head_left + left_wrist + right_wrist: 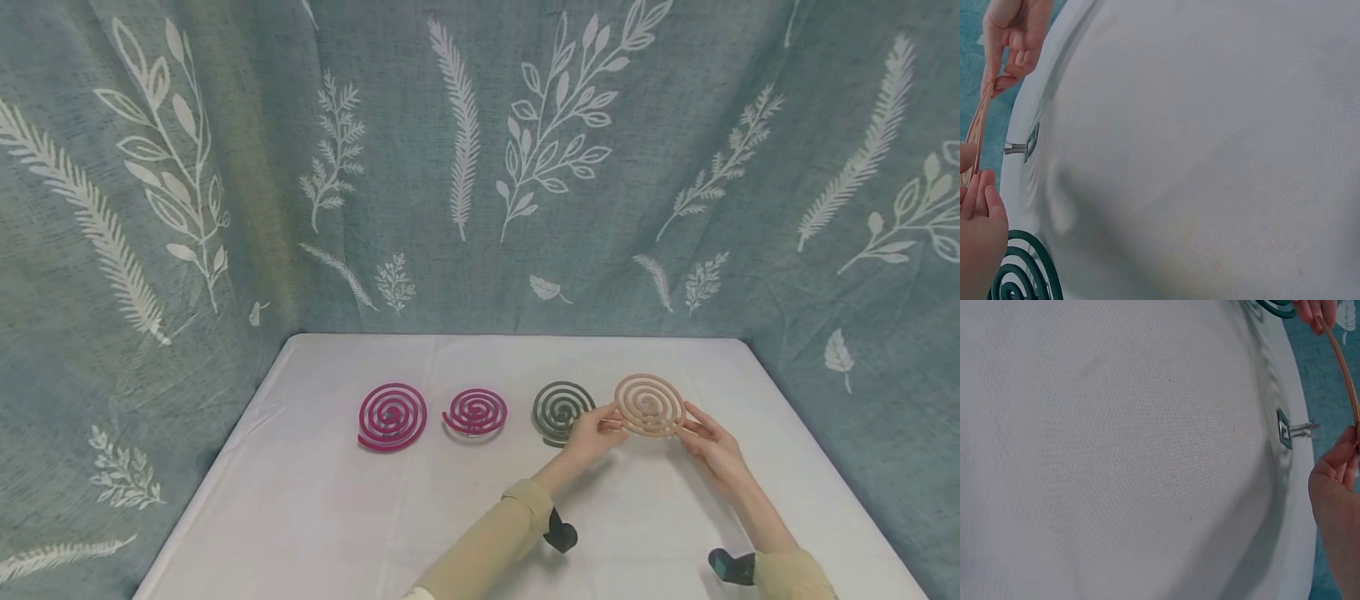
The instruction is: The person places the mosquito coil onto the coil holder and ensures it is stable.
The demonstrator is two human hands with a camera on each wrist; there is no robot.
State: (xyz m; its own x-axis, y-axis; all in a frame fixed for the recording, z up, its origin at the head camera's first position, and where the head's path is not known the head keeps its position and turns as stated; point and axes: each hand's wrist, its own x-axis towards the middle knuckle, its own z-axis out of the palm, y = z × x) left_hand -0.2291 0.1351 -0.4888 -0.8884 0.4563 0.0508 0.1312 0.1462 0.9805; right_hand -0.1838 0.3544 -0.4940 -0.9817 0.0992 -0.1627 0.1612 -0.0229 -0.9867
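Observation:
Raised above the right part of the table is a tan spiral mosquito coil, gripped at opposite edges by both hands. My left hand pinches its left edge between thumb and fingers. At the right edge, my right hand pinches it the same way. Both wrist views show the tan coil nearly edge-on, partly cut off by the frame. A dark green coil lies just left of and behind my left hand, which covers part of it. Further left lie two magenta coils, one round and one looking flatter.
A white cloth covers the table. Metal clips grip the cloth at the table's edge. Blue-grey curtains with white leaf prints stand behind and at both sides. Dark devices sit at both wrists.

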